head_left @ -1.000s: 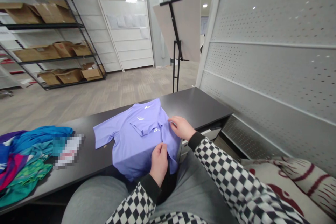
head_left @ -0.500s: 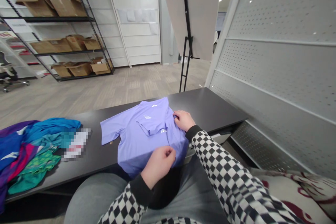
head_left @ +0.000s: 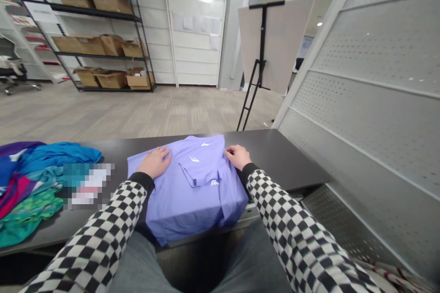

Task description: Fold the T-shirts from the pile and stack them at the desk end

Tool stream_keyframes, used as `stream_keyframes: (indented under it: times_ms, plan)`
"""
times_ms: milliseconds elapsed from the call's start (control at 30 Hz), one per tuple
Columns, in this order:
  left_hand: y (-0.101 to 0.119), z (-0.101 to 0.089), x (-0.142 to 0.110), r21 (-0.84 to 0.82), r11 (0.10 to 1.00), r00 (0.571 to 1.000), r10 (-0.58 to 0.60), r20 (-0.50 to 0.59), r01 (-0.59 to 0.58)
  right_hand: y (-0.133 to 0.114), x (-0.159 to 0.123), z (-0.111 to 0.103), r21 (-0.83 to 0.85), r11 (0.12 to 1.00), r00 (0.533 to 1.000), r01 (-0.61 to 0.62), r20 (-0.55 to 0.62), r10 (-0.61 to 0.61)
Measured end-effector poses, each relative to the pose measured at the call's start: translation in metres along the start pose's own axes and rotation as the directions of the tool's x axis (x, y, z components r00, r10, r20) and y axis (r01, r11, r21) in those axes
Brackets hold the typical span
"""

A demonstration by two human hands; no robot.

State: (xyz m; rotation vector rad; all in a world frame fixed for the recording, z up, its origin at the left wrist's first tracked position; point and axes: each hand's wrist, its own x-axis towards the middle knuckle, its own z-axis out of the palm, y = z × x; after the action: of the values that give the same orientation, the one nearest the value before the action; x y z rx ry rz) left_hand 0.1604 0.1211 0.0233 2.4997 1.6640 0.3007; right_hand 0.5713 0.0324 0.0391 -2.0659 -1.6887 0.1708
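A lavender shirt (head_left: 172, 201), likely light, limp and best lifted by its shoulders, overhung the near edge of the bench (head_left: 275, 160), left hand (head_left: 155, 163) spread flat on it, right hand (head_left: 239, 157) curled at its side, grip unclear.

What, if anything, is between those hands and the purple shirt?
Nothing visible: the left hand rests right on the shirt, and the right hand is at its edge. The clothes pile lies apart, to the left.

There are two hands, one left (head_left: 155, 164) and one right (head_left: 239, 157), two checkered sleeves (head_left: 112, 215), one lavender shirt (head_left: 187, 199), one clothes heap (head_left: 36, 178), one table (head_left: 285, 162), one easel (head_left: 263, 41), one office chair (head_left: 12, 72) and three boxes (head_left: 110, 79) on the lowest shelf (head_left: 118, 89).
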Motion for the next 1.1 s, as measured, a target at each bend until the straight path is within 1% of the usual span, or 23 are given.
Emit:
stream_keyframes:
  times_ms: [67, 167, 267, 367, 567, 667, 733, 867, 933, 1033, 1100]
  plan:
    - [-0.001, 0.008, -0.004, 0.004, 1.0, 1.0, -0.012, -0.013, 0.012, -0.002, 0.004, 0.004, -0.043, 0.999, 1.0, 0.018, 0.003, -0.018]
    - [0.002, 0.01, -0.005, -0.001, 1.0, 0.999, -0.03, -0.011, 0.03, 0.0, 0.005, 0.009, -0.079, 0.997, 1.0, 0.008, -0.01, -0.008]
    - [0.003, 0.007, -0.003, -0.013, 0.999, 0.999, -0.044, -0.01, 0.044, 0.004, 0.006, 0.011, -0.101, 0.994, 0.999, -0.037, -0.032, 0.034]
    - [0.003, 0.006, -0.003, -0.031, 0.998, 0.998, -0.054, -0.029, 0.054, 0.006, 0.007, 0.012, -0.137, 0.988, 0.995, -0.075, -0.082, 0.064]
    - [0.005, 0.007, -0.005, -0.037, 0.997, 0.997, -0.065, -0.037, 0.063, -0.001, 0.004, 0.01, -0.237, 0.957, 0.982, -0.167, -0.13, 0.139]
    - [0.006, 0.007, -0.004, -0.059, 0.996, 0.997, -0.071, -0.043, 0.068, -0.004, 0.003, 0.008, -0.233, 0.952, 0.975, -0.199, -0.141, 0.169]
    - [0.007, 0.007, -0.004, -0.07, 0.995, 0.996, -0.076, -0.044, 0.073, -0.004, 0.005, 0.007, -0.193, 0.967, 0.98, -0.166, -0.139, 0.14]
    - [0.006, 0.008, -0.003, -0.073, 0.995, 0.996, -0.072, -0.052, 0.068, -0.002, 0.014, 0.009, -0.141, 0.989, 0.996, -0.043, -0.088, 0.03]
    - [0.006, 0.008, -0.003, -0.076, 0.994, 0.996, -0.078, -0.053, 0.074, 0.0, 0.02, 0.011, -0.155, 0.987, 0.996, -0.049, -0.081, 0.037]
    - [0.008, 0.005, -0.006, -0.072, 0.992, 0.993, -0.104, -0.048, 0.1, 0.003, 0.026, 0.015, -0.174, 0.98, 0.992, -0.095, -0.099, 0.078]
    - [0.009, 0.002, -0.009, -0.066, 0.991, 0.992, -0.119, -0.042, 0.116, 0.005, 0.028, 0.016, -0.173, 0.98, 0.99, -0.102, -0.111, 0.084]
